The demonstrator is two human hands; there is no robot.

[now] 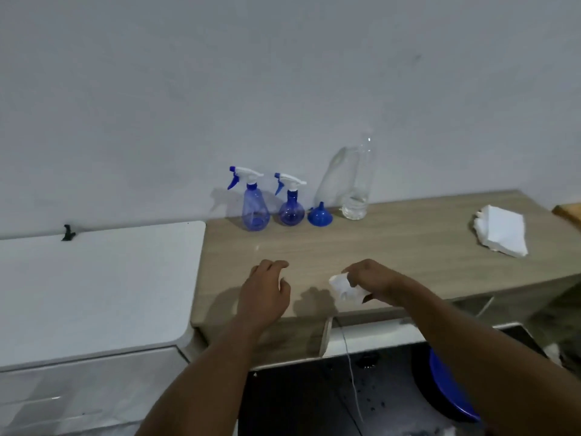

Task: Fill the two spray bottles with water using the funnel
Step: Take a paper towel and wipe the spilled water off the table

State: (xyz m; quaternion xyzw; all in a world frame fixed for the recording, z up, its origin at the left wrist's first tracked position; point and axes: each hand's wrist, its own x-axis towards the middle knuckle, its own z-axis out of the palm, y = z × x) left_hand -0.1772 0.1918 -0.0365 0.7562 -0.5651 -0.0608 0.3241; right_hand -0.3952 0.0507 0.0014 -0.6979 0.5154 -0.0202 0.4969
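Note:
Two blue spray bottles stand by the wall on the wooden counter (393, 247): a taller one (254, 202) and a rounder one (291, 204) to its right, both with white and blue trigger heads on. A blue funnel (320, 215) sits upside down beside them. A clear plastic bottle (356, 184) holds a little water at the bottom. My left hand (265, 291) hovers over the counter's front with curled fingers and holds nothing. My right hand (371, 280) pinches a crumpled white tissue (344, 287) against the counter.
A stack of white tissues (503, 231) lies at the counter's right end. A white appliance lid (94, 284) sits to the left. Below the counter's front edge are a dark surface and a blue basin (446, 391).

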